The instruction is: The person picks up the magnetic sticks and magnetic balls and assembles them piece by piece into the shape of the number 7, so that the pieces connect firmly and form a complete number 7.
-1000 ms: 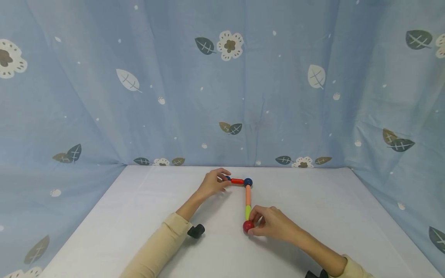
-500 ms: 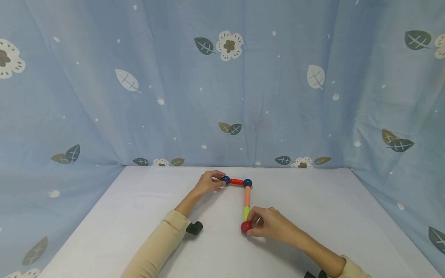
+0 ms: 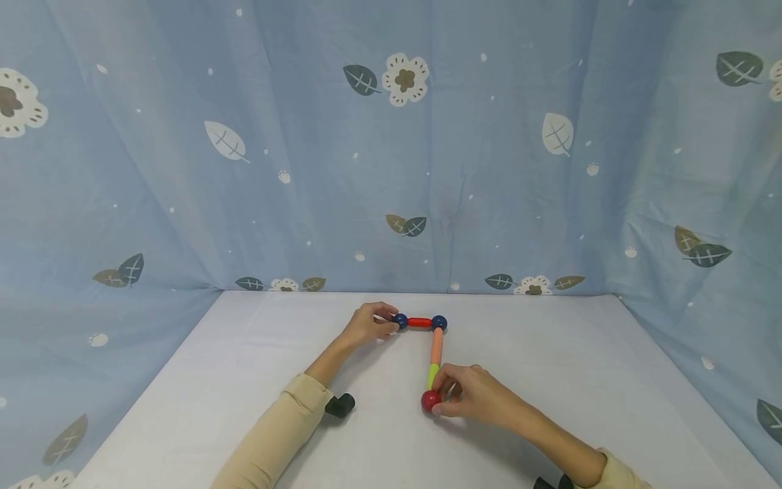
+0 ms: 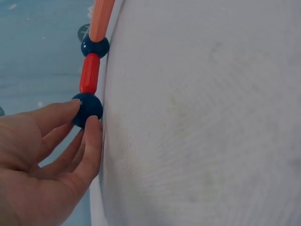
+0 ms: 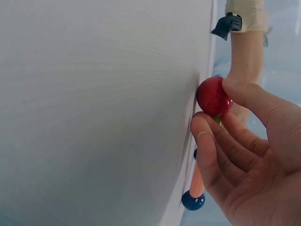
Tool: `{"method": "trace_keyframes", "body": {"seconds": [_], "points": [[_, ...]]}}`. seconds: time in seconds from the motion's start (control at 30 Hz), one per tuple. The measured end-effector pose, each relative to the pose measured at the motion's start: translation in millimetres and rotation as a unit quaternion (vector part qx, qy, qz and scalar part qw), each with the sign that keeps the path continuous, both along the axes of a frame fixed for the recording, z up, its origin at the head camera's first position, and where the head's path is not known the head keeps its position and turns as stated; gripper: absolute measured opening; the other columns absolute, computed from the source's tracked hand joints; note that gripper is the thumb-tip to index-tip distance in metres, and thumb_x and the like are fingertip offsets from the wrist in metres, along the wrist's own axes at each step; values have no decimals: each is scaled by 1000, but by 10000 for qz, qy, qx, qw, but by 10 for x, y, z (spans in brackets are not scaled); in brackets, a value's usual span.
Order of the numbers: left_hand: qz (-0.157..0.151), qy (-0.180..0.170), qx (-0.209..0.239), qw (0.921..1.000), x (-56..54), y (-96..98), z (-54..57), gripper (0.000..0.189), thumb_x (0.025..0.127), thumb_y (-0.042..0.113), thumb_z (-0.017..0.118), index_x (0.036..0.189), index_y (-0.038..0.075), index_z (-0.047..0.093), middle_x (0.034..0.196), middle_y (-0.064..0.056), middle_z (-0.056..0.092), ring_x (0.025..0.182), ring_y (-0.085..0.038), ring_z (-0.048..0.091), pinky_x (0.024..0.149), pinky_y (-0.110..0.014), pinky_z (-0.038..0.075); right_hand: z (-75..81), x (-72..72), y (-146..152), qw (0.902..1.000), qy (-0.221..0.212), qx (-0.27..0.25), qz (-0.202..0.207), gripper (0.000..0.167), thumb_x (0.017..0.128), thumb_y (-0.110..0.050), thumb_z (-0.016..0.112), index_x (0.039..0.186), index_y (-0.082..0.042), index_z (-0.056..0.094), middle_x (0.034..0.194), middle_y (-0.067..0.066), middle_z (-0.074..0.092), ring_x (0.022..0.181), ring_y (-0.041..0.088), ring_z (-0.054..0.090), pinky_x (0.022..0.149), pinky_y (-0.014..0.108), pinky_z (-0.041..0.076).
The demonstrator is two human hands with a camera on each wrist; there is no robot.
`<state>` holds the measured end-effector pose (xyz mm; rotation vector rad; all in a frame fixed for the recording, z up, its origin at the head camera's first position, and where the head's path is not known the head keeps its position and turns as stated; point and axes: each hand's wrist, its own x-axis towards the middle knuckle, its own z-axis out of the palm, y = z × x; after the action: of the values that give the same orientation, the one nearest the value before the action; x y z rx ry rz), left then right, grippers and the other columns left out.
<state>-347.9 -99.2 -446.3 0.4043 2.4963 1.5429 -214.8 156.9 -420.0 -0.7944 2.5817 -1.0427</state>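
My left hand [image 3: 368, 324] pinches a dark blue ball [image 4: 88, 111] between thumb and fingers. A short red magnetic stick [image 3: 419, 322] joins that ball to a second blue ball [image 3: 439, 322]. From there a longer magnetic stick [image 3: 436, 346], orange then yellow-green, runs toward the person and meets a red ball [image 3: 430, 401]. Thumb and fingers of my right hand [image 3: 479, 395] hold this red ball, also seen in the right wrist view. The pieces form a corner low over or on the white table; the right fingers partly cover the yellow-green end.
The white tabletop [image 3: 256, 380] reaches back to a blue patterned curtain [image 3: 452, 170], close behind the left hand. Black wrist cameras, such as the left one [image 3: 340, 405], stick out beside both cuffs.
The left-hand ball came slightly nearer the person, and more of it shows past the fingers. The red ball shifted a little left, so the long stick slants more. Both hands keep their holds.
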Motion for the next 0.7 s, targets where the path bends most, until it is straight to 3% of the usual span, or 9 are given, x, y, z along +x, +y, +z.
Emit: {"method": "trace_keyframes", "body": {"seconds": [0.37, 0.57, 0.7], "points": [[-19, -59, -154, 9999, 26, 25, 39, 34, 89, 12, 72, 122, 8, 64, 114, -15, 65, 93, -19, 69, 74, -28, 61, 21, -21, -11, 10000, 0, 52, 39, 27, 81, -26, 80, 101, -16, 65, 94, -6, 73, 82, 6, 64, 71, 18, 56], [71, 138, -336, 9993, 50, -96, 70, 38, 89, 13, 72, 125, 7, 62, 115, -16, 66, 95, -22, 70, 72, -30, 61, 69, -33, 46, 10000, -30, 42, -62, 25, 85, -31, 77, 102, -16, 66, 93, -9, 71, 83, 6, 65, 68, 17, 54], [160, 298, -559, 9979, 88, -198, 108, 40, 89, 18, 73, 126, 8, 62, 114, -13, 66, 94, -21, 69, 71, -30, 61, 124, -81, 139, 9992, 172, 186, -312, 29, 87, -37, 74, 104, -16, 66, 92, -11, 70, 83, 7, 64, 68, 18, 53]]}}
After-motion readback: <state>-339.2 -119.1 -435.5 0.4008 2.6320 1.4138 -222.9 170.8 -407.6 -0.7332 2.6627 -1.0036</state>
